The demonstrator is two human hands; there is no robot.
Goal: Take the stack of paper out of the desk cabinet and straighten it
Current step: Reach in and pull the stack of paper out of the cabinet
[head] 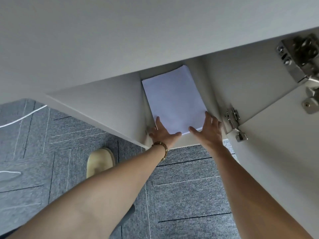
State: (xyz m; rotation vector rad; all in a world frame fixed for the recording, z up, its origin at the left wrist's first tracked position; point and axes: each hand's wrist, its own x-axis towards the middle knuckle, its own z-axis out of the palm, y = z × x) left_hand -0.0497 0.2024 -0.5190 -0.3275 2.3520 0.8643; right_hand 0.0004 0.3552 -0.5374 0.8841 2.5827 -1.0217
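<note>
A white stack of paper lies flat on the floor of the open desk cabinet, its long side running into the cabinet. My left hand, with a bead bracelet on the wrist, rests at the stack's near left corner, fingers spread along its edge. My right hand is at the near right corner, thumb on the front edge and fingers along the right side. Both hands touch the stack; it still rests on the shelf.
The cabinet door stands open to the right with metal hinges. The white desk top overhangs above. Grey carpet lies below, with a cream slipper and a white cable at left.
</note>
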